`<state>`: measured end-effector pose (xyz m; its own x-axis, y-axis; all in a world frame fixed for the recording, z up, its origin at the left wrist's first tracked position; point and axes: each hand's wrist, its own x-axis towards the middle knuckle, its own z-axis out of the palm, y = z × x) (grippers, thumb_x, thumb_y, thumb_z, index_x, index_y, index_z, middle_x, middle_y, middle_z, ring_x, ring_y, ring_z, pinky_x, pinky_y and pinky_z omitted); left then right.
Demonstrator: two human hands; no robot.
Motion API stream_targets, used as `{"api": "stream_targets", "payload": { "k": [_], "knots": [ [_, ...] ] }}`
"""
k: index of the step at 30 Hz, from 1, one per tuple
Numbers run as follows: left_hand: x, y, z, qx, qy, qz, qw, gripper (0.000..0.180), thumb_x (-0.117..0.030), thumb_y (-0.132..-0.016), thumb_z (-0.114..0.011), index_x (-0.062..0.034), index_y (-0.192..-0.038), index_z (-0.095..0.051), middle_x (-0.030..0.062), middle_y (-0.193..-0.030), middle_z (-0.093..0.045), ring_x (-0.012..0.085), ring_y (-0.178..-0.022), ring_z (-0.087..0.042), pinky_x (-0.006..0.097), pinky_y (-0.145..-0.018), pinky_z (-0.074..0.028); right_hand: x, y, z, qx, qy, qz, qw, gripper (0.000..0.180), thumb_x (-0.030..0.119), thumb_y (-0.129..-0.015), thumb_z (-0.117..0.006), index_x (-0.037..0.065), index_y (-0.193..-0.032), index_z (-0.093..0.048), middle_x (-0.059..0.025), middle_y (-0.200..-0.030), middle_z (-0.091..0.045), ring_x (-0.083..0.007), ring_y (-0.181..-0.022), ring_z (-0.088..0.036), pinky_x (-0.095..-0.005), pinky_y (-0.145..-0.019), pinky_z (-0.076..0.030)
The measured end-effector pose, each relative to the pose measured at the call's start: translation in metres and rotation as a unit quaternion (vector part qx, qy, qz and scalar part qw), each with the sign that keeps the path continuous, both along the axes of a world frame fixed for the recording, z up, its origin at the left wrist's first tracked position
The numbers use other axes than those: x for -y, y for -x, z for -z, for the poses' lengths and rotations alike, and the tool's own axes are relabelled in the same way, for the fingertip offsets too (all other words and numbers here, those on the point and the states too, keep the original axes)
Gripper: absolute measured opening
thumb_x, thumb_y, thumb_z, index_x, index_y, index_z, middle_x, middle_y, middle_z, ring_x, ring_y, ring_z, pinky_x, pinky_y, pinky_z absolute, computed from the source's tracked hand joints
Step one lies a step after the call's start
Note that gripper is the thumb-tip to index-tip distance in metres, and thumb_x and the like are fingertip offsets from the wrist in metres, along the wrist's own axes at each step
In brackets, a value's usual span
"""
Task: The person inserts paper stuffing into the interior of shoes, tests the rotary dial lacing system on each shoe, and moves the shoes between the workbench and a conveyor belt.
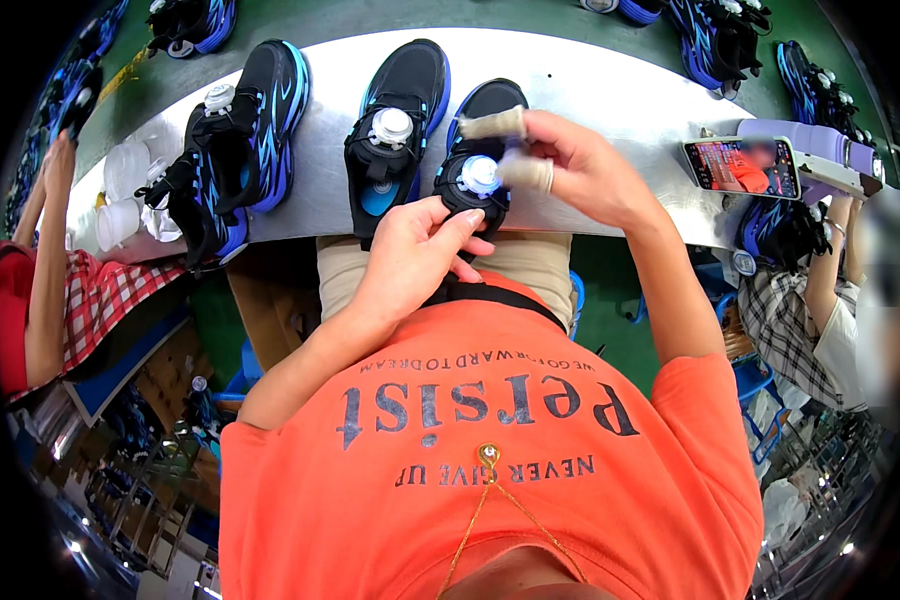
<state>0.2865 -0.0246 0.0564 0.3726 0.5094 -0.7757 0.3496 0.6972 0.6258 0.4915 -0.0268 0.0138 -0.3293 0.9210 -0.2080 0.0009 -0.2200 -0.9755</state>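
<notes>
A black sneaker (492, 98) with blue trim and a lit white dial (479, 175) on its tongue points away from me at the table's near edge. My left hand (415, 250) grips its heel end, thumb on top and fingers curled at the collar. Over its right side hovers my right hand (592, 170), thumb and index finger apart; both wear pale finger covers, a little blurred by motion. The thumb tip is close beside the dial; whether it touches, I cannot tell. Just left stands a matching sneaker (410, 80) with a white dial, untouched.
Another pair of sneakers (270, 130) lies farther left on the metal table (590, 75), near translucent plastic cups (120, 222). On the right, a phone (742, 168) leans by a pale purple device (820, 150). Co-workers' arms (55, 190) show at both sides; more shoes lie beyond the table.
</notes>
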Motion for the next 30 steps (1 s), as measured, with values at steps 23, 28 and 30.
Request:
{"api": "stream_targets", "payload": {
  "k": [23, 28, 30],
  "knots": [
    [-0.009, 0.015, 0.012, 0.051, 0.042, 0.026, 0.997, 0.026, -0.017, -0.095, -0.054, 0.0055, -0.107, -0.058, 0.0131, -0.098, -0.066, 0.0164, -0.079, -0.066, 0.025, -0.063, -0.054, 0.022, 0.056, -0.002, 0.124, 0.009, 0.141, 0.982, 0.032, 0.013, -0.079, -0.066, 0.009, -0.11, -0.064, -0.0092, -0.08, -0.059, -0.0168, -0.066, -0.054, -0.0283, -0.062, -0.045],
    [-0.049, 0.027, -0.035, -0.014, -0.234, 0.117, 0.965, 0.016, -0.013, -0.086, -0.064, 0.0015, -0.091, -0.068, 0.0062, -0.076, -0.065, 0.0095, -0.067, -0.06, 0.023, -0.058, -0.047, -0.028, 0.014, 0.007, 0.204, -0.155, 0.105, 0.961, 0.033, 0.03, -0.08, -0.068, 0.009, -0.105, -0.068, -0.0094, -0.086, -0.063, -0.0224, -0.081, -0.057, -0.0326, -0.074, -0.047],
    [-0.074, 0.017, -0.027, -0.084, -0.467, 0.15, 0.867, 0.024, -0.006, -0.078, -0.07, 0.0, -0.101, -0.063, 0.0066, -0.087, -0.059, 0.0129, -0.07, -0.054, 0.025, -0.062, -0.044, -0.063, 0.021, 0.03, 0.223, -0.181, 0.157, 0.945, 0.037, 0.032, -0.081, -0.067, 0.008, -0.109, -0.065, -0.0119, -0.096, -0.061, -0.0276, -0.092, -0.056, -0.0351, -0.082, -0.046]
  ]
}}
